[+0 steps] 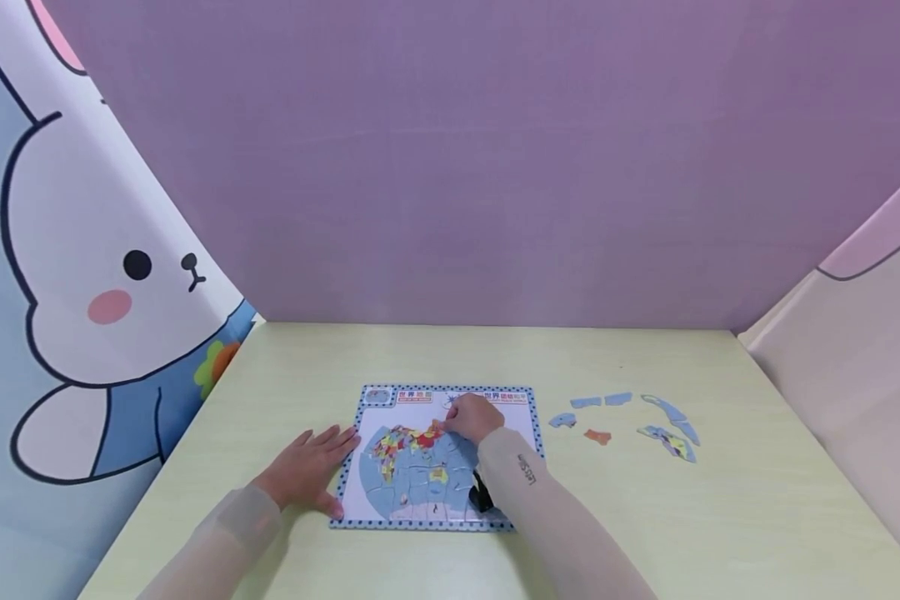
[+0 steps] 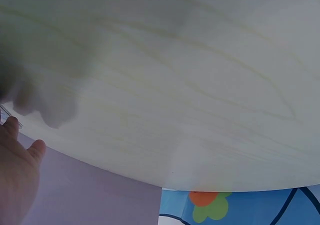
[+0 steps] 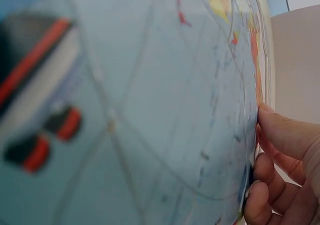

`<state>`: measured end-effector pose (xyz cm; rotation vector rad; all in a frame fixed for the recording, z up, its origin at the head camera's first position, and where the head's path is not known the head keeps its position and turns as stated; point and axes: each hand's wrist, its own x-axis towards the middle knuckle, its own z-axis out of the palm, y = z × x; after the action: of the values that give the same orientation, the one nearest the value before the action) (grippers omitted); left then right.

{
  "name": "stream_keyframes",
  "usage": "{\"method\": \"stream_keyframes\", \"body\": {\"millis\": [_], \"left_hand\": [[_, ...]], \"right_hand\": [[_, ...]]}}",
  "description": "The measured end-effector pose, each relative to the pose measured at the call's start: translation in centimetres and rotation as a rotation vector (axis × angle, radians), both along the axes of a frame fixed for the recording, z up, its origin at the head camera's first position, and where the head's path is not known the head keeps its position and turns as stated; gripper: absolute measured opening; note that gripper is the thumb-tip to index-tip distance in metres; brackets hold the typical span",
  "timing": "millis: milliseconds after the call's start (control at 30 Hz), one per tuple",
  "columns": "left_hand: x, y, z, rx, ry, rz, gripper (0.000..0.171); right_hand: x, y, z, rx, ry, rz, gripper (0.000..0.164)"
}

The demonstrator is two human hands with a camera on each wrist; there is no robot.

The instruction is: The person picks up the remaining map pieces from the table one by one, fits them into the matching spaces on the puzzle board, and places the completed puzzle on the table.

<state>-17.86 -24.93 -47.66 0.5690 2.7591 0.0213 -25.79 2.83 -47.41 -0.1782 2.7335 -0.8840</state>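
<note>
A world-map jigsaw puzzle [image 1: 438, 479] lies in a white board with a dotted blue border [image 1: 420, 525], its lower and left parts filled with pieces. The left hand [image 1: 307, 468] rests on the board's left edge with its fingers spread; the left wrist view catches a few of its fingertips [image 2: 36, 149]. Near the top middle of the map, the right hand [image 1: 474, 417] pinches a small orange puzzle piece [image 1: 437, 427] against the board. In the right wrist view, the thumb [image 3: 285, 132] touches the map surface and the other fingers curl beneath; the piece is mostly hidden there.
Several loose puzzle pieces lie right of the board: an orange piece [image 1: 598, 437], blue strips [image 1: 618, 399], a blue piece [image 1: 562, 420], and a multicoloured piece [image 1: 671, 442]. A purple cloth wall [image 1: 495, 208] stands behind the pale table [image 1: 757, 500], with a rabbit-print cloth [image 1: 82, 250] at left.
</note>
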Motion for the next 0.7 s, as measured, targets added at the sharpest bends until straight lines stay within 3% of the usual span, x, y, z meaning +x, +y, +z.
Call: {"method": "stream_keyframes", "body": {"millis": [467,700], "left_hand": [[0.1,0.1,0.3,0.000,-0.019,0.024,0.111],[0.2,0.1,0.3,0.013,-0.017,0.020,0.112]], "right_hand": [[-0.2,0.9,1.0,-0.014,-0.040,0.084,0.017],[-0.4,1.7,0.2,-0.206,-0.058,0.139,0.017]]}}
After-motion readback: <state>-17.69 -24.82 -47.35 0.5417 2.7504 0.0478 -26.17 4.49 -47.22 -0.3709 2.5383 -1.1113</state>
